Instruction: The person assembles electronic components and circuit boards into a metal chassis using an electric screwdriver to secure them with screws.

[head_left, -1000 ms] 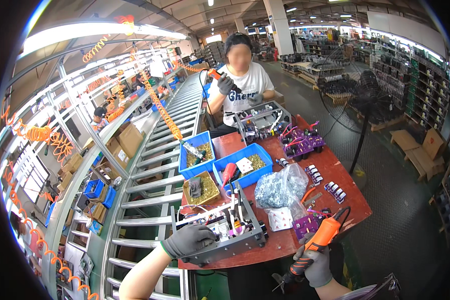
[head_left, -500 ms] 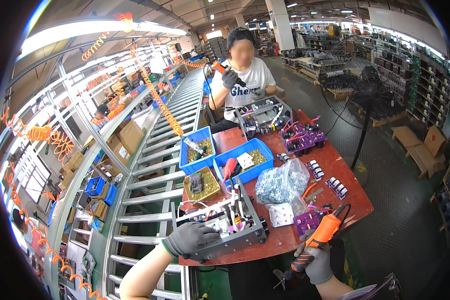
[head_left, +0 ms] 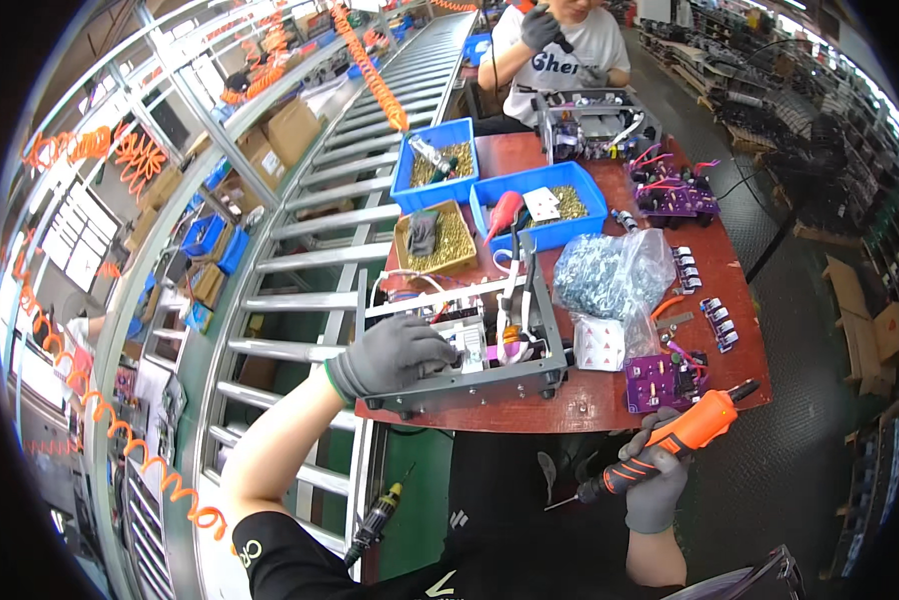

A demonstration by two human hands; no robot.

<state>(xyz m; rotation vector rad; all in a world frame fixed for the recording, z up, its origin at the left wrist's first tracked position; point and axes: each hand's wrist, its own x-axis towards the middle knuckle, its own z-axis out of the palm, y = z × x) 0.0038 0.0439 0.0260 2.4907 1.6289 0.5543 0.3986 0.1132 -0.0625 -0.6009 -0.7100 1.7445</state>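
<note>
Both hands wear grey knitted cloth gloves – left hand (head_left: 395, 355) on a matt grey metal chassis (head_left: 470, 345), right hand (head_left: 655, 480) around a glossy orange plastic screwdriver (head_left: 675, 440). The table (head_left: 590, 395) is smooth reddish wood – the bag (head_left: 610, 275) clear, crinkled plastic.

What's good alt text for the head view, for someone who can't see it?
A person's gloved left hand rests on a grey metal frame at the near edge of a red workbench, while the gloved right hand holds an orange electric screwdriver off the bench. Blue bins of screws, a clear bag of parts and purple circuit boards lie behind.
</note>
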